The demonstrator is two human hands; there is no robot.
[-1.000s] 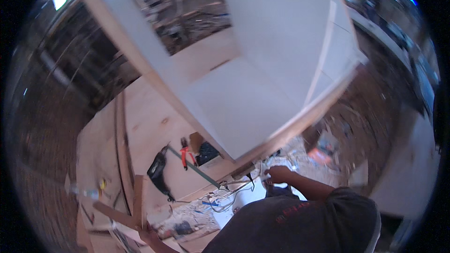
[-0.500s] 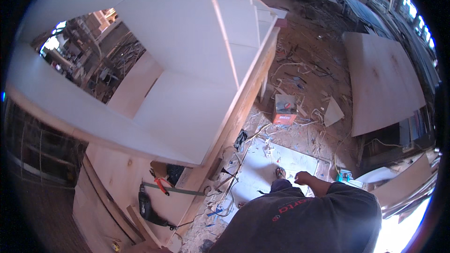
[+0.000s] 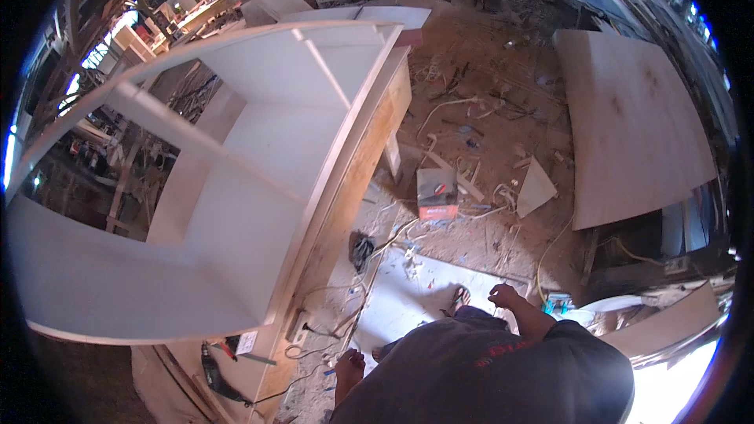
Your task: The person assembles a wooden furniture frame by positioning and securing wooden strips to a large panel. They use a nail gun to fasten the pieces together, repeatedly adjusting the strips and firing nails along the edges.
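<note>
My left hand (image 3: 349,367) hangs beside my body with its fingers curled in, close to the edge of the wooden workbench (image 3: 318,265). Out in front of my right side, my right hand (image 3: 506,296) is loosely closed above the floor. No object shows in either hand, and neither touches anything. On the bench to my left stands a large white-lined cabinet carcass (image 3: 255,149) with open framing. Below its near corner lie a black power drill (image 3: 214,374) and a tool with red handles (image 3: 228,351).
A white sheet (image 3: 404,286) lies on the floor at my feet. Ahead sits a grey and red box (image 3: 437,192) among cords and wood scraps. A large plywood panel (image 3: 640,129) leans at the right. A cord (image 3: 271,394) runs from the drill.
My left hand has come from the lower left, near the bench, to beside my body. My right hand stays loosely closed. The view has shifted, so the cabinet shows more fully.
</note>
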